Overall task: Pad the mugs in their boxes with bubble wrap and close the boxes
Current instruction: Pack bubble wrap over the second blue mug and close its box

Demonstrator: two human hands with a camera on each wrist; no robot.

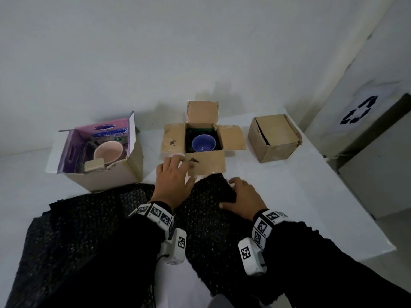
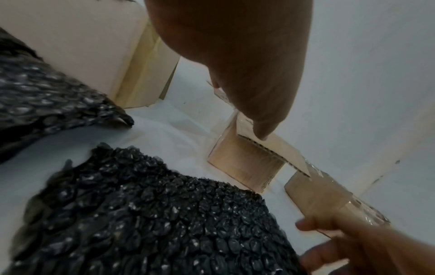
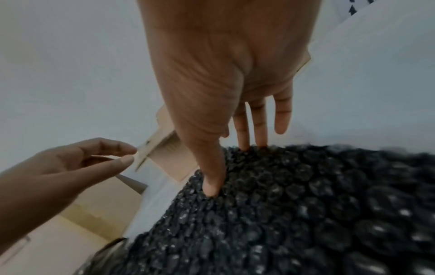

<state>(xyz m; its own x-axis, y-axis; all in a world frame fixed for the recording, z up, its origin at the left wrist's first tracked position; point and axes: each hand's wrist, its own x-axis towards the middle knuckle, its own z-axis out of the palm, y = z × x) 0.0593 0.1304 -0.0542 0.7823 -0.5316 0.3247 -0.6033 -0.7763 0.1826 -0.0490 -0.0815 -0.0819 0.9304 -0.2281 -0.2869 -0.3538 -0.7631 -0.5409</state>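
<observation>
The middle brown box (image 1: 231,138) stands open with a blue mug (image 1: 203,142) inside on dark padding. My left hand (image 1: 181,166) pinches the left corner of its near flap (image 1: 209,162); the right wrist view shows that left hand (image 3: 124,155) with thumb and fingers on the flap edge. Just in front of the box, my right hand (image 1: 235,194) grips the far edge of a black bubble wrap sheet (image 1: 211,221), thumb on top (image 3: 212,189) and fingers behind. A pink mug (image 1: 109,152) sits in the open purple-lined box (image 1: 106,176) at left.
A closed brown box (image 1: 274,141) stands at the right rear of the white table (image 1: 322,196). A second black bubble wrap sheet (image 1: 84,223) lies at front left. A white bin with a recycling symbol (image 1: 360,110) stands beyond the table's right edge. A wall lies close behind the boxes.
</observation>
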